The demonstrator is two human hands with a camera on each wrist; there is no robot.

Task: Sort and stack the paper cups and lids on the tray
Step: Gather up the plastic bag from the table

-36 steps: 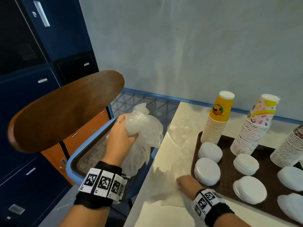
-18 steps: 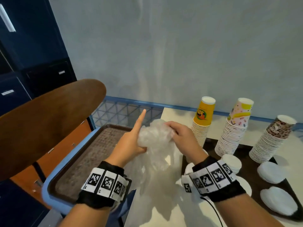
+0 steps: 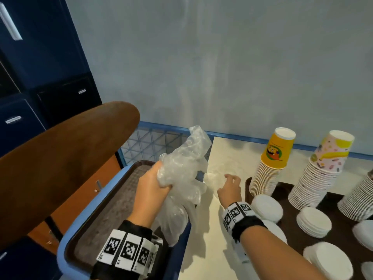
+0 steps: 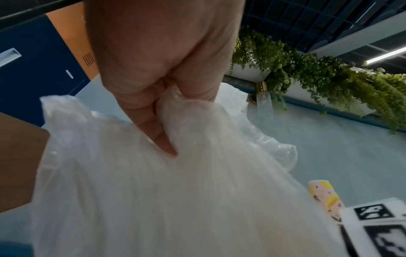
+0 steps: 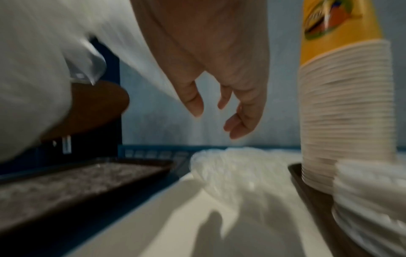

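Observation:
My left hand (image 3: 155, 184) grips a crumpled bunch of clear plastic bags (image 3: 181, 174) above the gap between the chair and the table; its curled fingers (image 4: 153, 107) show in the left wrist view. My right hand (image 3: 230, 186) hovers open over another clear plastic bag (image 3: 214, 178) lying on the table, left of the dark brown tray (image 3: 290, 190). On the tray stand a yellow cup stack (image 3: 270, 164), a pastel patterned cup stack (image 3: 319, 170) and a third stack (image 3: 359, 199), with several piles of white lids (image 3: 266, 207) in front.
A second brown tray (image 3: 105, 215) lies on a blue-rimmed chair seat at the left, under a brown wooden chair back (image 3: 60, 158). Dark blue cabinets (image 3: 40, 67) fill the left. A pale wall (image 3: 222, 67) backs the cream table (image 3: 210, 239).
My right hand let go of the plastic bunch and dropped toward the bag on the table. My left hand now grips the bunch alone, its forefinger no longer pointing up.

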